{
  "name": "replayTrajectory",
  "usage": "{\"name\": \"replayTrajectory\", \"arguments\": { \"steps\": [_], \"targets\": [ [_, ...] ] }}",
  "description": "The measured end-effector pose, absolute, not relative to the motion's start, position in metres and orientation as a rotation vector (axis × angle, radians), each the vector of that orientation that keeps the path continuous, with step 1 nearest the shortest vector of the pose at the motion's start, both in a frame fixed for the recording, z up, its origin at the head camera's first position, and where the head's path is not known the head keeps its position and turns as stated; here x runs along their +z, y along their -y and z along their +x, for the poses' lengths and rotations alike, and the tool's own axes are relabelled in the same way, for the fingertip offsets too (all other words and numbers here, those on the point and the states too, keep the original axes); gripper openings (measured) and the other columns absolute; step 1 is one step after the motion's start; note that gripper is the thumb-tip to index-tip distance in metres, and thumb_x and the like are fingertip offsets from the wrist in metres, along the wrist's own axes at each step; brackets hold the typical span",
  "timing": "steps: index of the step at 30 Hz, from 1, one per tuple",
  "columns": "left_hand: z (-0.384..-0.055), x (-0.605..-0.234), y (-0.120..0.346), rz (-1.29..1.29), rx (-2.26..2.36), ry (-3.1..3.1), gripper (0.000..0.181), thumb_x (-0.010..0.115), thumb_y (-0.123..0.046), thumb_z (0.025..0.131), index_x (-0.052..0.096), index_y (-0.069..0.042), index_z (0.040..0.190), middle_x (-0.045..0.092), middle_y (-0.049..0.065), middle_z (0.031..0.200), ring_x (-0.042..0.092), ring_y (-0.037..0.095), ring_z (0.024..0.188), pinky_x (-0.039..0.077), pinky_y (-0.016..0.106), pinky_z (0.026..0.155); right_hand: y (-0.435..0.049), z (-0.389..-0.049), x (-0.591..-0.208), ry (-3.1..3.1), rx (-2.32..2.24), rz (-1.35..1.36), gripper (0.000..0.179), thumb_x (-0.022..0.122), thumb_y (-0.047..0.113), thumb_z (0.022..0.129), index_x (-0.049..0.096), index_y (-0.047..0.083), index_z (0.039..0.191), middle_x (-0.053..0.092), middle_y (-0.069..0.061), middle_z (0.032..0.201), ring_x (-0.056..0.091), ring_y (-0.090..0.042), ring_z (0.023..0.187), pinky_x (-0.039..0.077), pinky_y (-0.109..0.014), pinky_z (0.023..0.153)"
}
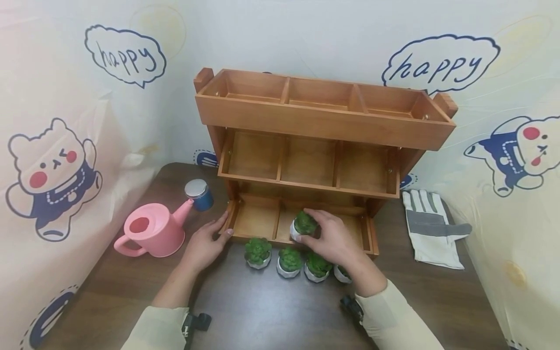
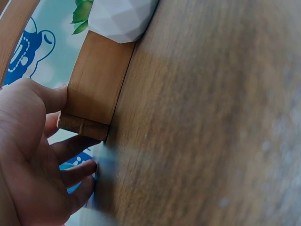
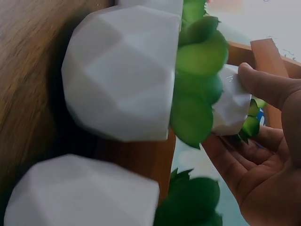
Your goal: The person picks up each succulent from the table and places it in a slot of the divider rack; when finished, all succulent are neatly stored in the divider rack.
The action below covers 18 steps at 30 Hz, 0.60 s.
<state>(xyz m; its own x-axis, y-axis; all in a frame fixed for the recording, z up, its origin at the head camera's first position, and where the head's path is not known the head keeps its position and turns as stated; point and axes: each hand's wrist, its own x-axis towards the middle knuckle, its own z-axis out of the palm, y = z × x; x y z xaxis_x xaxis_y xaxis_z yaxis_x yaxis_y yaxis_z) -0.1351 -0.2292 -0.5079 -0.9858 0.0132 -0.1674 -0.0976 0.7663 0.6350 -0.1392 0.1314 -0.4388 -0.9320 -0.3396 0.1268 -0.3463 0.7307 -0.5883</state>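
My right hand (image 1: 333, 239) holds a small potted succulent (image 1: 306, 223) above the bottom tier of a wooden three-tier shelf (image 1: 323, 121). In the right wrist view, thumb and fingers grip its white faceted pot (image 3: 231, 101). At the bottom tier's left end is my left hand (image 1: 204, 246); the left wrist view shows its thumb on the front board (image 2: 96, 77) and fingers around the corner. Several more potted succulents, among them a leftmost succulent (image 1: 258, 251) and a succulent beside it (image 1: 289, 261), stand in a row before the shelf. The rightmost succulent (image 1: 343, 275) is partly hidden by my right wrist.
A pink watering can (image 1: 155, 231) stands on the left of the dark wooden table (image 1: 262, 311), with a blue silver-lidded tin (image 1: 200, 195) behind it. A pair of white and grey work gloves (image 1: 430, 231) lies right of the shelf. Printed cloth hangs around the table.
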Motion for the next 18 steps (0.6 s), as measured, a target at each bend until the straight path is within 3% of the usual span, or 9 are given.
{"name": "replayTrajectory", "arguments": {
  "steps": [10,18],
  "targets": [
    [-0.135,-0.511,0.23,-0.064,1.02,-2.802,0.069,0.051,-0.064,0.102,0.031,-0.038,0.163,0.04,0.023,0.161,0.034,0.049,0.149,0.029,0.076,0.112,-0.113,-0.145,-0.446,2.941,0.965,0.549,0.072,0.083,0.041,0.087,0.059,0.009,0.146,0.064,-0.013,0.14,0.062,-0.032,0.127,0.051,-0.05,0.105],
    [-0.135,-0.509,0.229,-0.076,1.012,-2.797,0.067,0.054,-0.057,0.103,0.03,-0.038,0.163,0.04,0.023,0.161,0.033,0.049,0.149,0.029,0.076,0.111,-0.103,-0.151,-0.451,2.959,0.983,0.515,0.072,0.084,0.041,0.086,0.059,0.01,0.146,0.064,-0.013,0.14,0.061,-0.034,0.128,0.049,-0.051,0.107]
  ]
}}
